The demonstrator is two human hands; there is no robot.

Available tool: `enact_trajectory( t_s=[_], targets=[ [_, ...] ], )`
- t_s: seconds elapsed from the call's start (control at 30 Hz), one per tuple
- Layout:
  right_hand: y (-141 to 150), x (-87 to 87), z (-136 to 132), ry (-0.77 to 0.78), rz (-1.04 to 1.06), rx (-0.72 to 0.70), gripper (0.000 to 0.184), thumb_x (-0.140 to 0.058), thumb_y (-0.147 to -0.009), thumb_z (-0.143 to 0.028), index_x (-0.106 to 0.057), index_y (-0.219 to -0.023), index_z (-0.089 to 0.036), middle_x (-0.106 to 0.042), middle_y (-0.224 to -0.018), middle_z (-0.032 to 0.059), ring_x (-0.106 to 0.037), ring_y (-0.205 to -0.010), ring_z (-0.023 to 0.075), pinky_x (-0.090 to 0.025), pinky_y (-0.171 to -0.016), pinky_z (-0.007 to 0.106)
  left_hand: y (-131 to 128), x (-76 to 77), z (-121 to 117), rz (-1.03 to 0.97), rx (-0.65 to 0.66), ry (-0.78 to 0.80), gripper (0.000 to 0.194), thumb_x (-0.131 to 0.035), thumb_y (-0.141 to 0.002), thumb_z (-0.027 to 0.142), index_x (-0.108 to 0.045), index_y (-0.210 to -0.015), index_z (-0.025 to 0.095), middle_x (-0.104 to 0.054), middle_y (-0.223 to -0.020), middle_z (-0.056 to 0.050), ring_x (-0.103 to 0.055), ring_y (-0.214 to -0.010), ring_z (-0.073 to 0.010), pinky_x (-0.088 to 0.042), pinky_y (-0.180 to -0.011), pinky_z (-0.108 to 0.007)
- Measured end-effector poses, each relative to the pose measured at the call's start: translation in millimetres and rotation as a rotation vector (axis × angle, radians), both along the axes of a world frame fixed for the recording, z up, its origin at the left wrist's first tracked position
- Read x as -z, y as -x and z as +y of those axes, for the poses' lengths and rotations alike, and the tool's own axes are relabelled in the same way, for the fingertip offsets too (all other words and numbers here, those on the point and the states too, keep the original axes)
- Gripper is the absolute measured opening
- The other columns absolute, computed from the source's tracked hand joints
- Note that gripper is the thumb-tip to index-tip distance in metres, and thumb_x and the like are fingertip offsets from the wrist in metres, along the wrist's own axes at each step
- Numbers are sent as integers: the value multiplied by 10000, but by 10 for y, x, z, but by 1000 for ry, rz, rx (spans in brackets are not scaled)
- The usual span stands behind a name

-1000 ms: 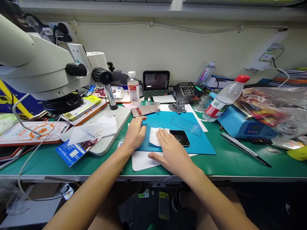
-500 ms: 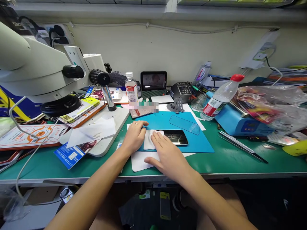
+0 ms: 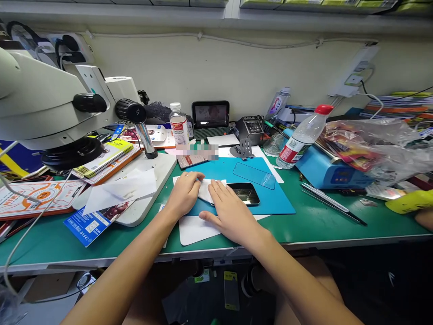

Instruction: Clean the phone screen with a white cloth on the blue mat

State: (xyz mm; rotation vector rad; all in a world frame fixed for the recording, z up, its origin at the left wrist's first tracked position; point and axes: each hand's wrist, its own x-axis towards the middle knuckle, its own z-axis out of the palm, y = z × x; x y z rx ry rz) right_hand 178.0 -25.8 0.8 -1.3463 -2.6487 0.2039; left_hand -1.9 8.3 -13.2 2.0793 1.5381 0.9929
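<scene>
A black phone [image 3: 245, 193] lies screen up on a blue mat [image 3: 270, 201] on the green bench. My right hand [image 3: 230, 213] lies flat, fingers stretched out, pressing a white cloth [image 3: 206, 189] onto the phone's left part. My left hand [image 3: 182, 194], a ring on one finger, rests curled at the phone's left end beside the cloth. A clear protector sheet [image 3: 253, 175] lies on the mat behind the phone.
A white microscope [image 3: 50, 108] with its base plate [image 3: 142, 194] fills the left. Booklets and papers [image 3: 40, 196] lie under it. Behind the mat stand a small bottle [image 3: 178, 128], a small screen [image 3: 210, 115] and a meter [image 3: 251, 128]. A water bottle [image 3: 301, 137], blue machine [image 3: 328, 174], tweezers [image 3: 329, 205] and plastic bags [image 3: 379, 144] lie right.
My right hand has slid the white cloth leftward along the phone, uncovering more of the dark screen. The left hand stayed at the phone's left end. The view shifted slightly.
</scene>
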Motion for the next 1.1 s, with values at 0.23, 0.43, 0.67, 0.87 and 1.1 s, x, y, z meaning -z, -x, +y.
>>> enact_trajectory(
  t_s=[0.23,0.43,0.67,0.87,1.1],
  targets=[
    [-614,-42,-278,43,-41,-23,789,-317,-985,-665,-293,-1583,-150,-279,-1637,135,-224,-1525,289,-183,-1235,576,-2,-29,-2,-40,9,37,282,-374,-963,228,-643,-1046,226,-706,-1100,-51,-578,-1094,-248,-457,-1000,-436],
    [-946,-85,-23,100,-120,109,850,-263,-980,-687,-212,-1600,-107,-199,-1659,154,-170,-1536,304,-167,-1236,577,19,-46,22,-93,-27,71,279,-379,-966,224,-649,-1035,212,-710,-1103,-52,-571,-1104,-251,-458,-996,-430],
    [-893,-153,120,33,1,209,874,-232,-974,-696,-164,-1609,-99,-156,-1671,147,-92,-1541,307,-175,-1241,539,55,-39,44,-94,-17,60,291,-374,-987,236,-663,-1012,212,-712,-1081,-50,-571,-1092,-253,-457,-988,-435],
    [-689,24,96,43,-68,176,932,-236,-953,-736,-181,-1600,-67,-147,-1658,210,-102,-1538,321,-190,-1231,554,67,-33,43,-77,9,40,293,-377,-992,247,-668,-994,217,-707,-1085,-52,-568,-1086,-256,-452,-991,-442],
    [-811,52,-2,39,-102,166,897,-287,-965,-703,-139,-1613,-101,-133,-1668,184,-105,-1538,326,-215,-1225,563,41,-52,38,-97,16,29,285,-374,-994,250,-658,-1010,225,-708,-1112,-49,-570,-1091,-255,-457,-980,-436]
  ],
)
